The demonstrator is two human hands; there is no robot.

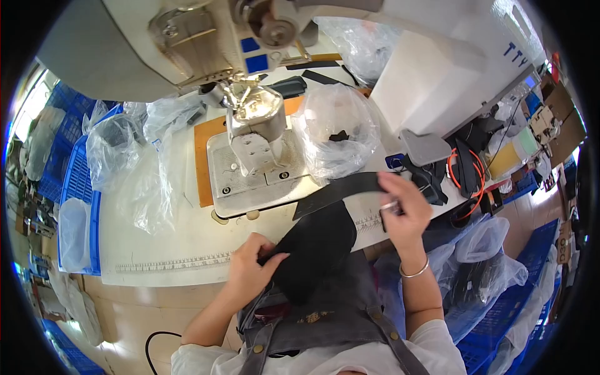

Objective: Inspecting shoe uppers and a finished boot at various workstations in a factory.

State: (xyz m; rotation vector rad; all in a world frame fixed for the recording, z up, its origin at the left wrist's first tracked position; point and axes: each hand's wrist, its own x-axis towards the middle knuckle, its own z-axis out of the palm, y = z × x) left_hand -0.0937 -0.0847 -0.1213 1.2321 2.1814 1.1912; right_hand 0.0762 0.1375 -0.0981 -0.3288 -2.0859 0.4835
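My left hand (251, 267) is closed on the left edge of a soft black fabric piece (319, 240), which hangs over the table's front edge against my apron. Above the fabric, a curved dark strip (340, 189) reaches from the fabric's upper edge to the fingers of my right hand (405, 209). That hand pinches the strip's right end. A small shiny metal thing shows at its curled fingers, too blurred to name. Just beyond the strip stands the sewing machine (256, 134), its needle area over a metal plate (250, 197).
A clear plastic bag (337, 131) with dark bits sits right of the needle area. Black parts and an orange cord (478, 172) crowd the table's right end. Blue crates (78, 212) and bagged goods flank the table. A printed ruler (175, 264) runs along its front edge.
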